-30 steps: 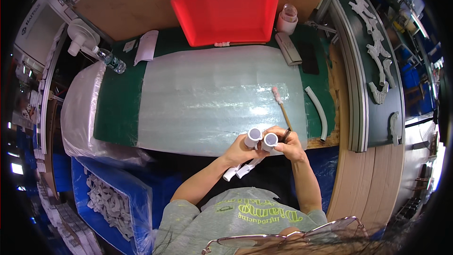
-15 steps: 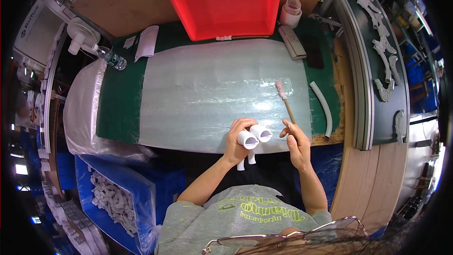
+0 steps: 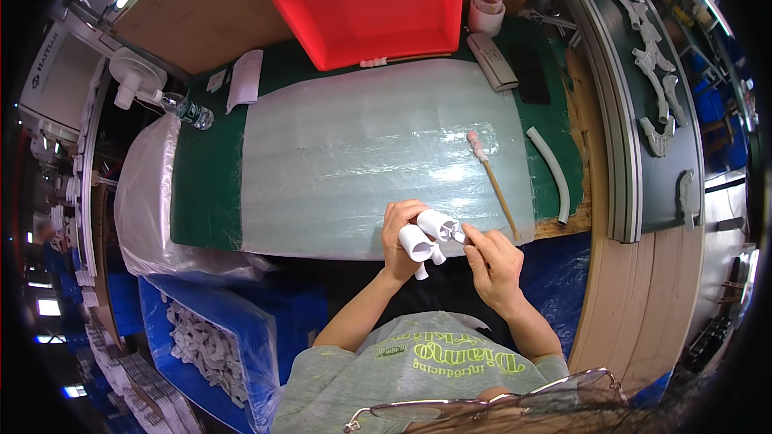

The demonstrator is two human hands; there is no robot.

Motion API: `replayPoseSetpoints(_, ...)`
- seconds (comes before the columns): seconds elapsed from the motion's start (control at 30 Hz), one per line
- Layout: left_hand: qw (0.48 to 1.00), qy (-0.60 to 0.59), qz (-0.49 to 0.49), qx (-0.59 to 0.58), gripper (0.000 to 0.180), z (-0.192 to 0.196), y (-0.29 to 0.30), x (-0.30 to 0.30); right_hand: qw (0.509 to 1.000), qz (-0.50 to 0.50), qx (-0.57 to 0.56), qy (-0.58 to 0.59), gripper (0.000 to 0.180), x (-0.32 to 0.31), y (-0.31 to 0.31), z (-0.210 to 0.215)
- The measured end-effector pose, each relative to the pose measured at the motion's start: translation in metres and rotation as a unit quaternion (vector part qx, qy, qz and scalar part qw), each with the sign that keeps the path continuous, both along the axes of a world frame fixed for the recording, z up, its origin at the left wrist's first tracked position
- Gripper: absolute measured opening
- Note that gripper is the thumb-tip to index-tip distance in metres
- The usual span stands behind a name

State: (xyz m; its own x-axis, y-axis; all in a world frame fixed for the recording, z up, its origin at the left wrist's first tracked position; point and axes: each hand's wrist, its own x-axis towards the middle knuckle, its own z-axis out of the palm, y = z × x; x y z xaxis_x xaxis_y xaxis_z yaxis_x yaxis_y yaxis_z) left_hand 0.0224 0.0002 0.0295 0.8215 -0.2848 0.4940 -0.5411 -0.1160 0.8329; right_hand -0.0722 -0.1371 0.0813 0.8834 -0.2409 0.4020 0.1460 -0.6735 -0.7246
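Note:
My left hand (image 3: 396, 243) is closed around two white plastic pipe fittings held side by side, their round open ends toward me. Thin curved stems stick out below them. One fitting (image 3: 416, 243) sits nearer my left palm; at the mouth of the other fitting (image 3: 437, 225), my right hand (image 3: 496, 265) has its fingers pinched together. Something small and pale shows at those fingertips, too small to make out. Just beyond the right hand, a wooden stick (image 3: 498, 193) with a fluffy, pink-stained tip lies on the clear plastic sheet (image 3: 338, 161).
A red bin (image 3: 370, 24) stands at the back, a jar (image 3: 486, 10) beside it. A grey case (image 3: 492, 62) and a curved white tube (image 3: 550, 175) lie at right. White parts line the right-hand conveyor (image 3: 623, 120). A bottle (image 3: 189, 110) lies left; a blue crate (image 3: 261, 337) holds white parts.
My right hand has moved left to the mouth of one fitting, its fingertips now touching there. The left hand has tilted the two fittings. The whole view has shifted slightly.

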Motion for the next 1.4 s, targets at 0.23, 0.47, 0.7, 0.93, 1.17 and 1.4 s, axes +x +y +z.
replayPoseSetpoints(0.23,1.0,-0.024,0.017,-0.001,0.033,-0.001,-0.001,-0.002,1.0,-0.012,-0.005,0.011,0.025,0.0,0.001,0.005)
replayPoseSetpoints(0.47,0.997,-0.071,0.009,0.006,0.031,-0.007,0.005,0.001,0.996,-0.053,0.038,0.066,0.021,0.001,-0.008,0.003)
replayPoseSetpoints(0.7,1.0,0.019,-0.004,-0.01,0.032,-0.017,0.005,0.006,0.995,-0.061,0.077,0.019,0.021,-0.003,-0.023,-0.002)
replayPoseSetpoints(0.93,0.983,0.152,-0.097,-0.031,0.031,-0.007,0.01,0.007,0.998,-0.032,0.044,0.022,0.022,-0.001,-0.02,0.005)
replayPoseSetpoints(1.17,0.927,0.284,-0.246,-0.013,0.032,-0.005,0.029,0.019,0.999,0.012,-0.014,0.029,0.021,-0.002,-0.031,0.01)
replayPoseSetpoints(1.4,0.878,0.339,-0.331,0.066,0.033,0.016,0.033,0.029,0.99,0.103,-0.083,0.056,0.02,0.0,-0.044,0.024)
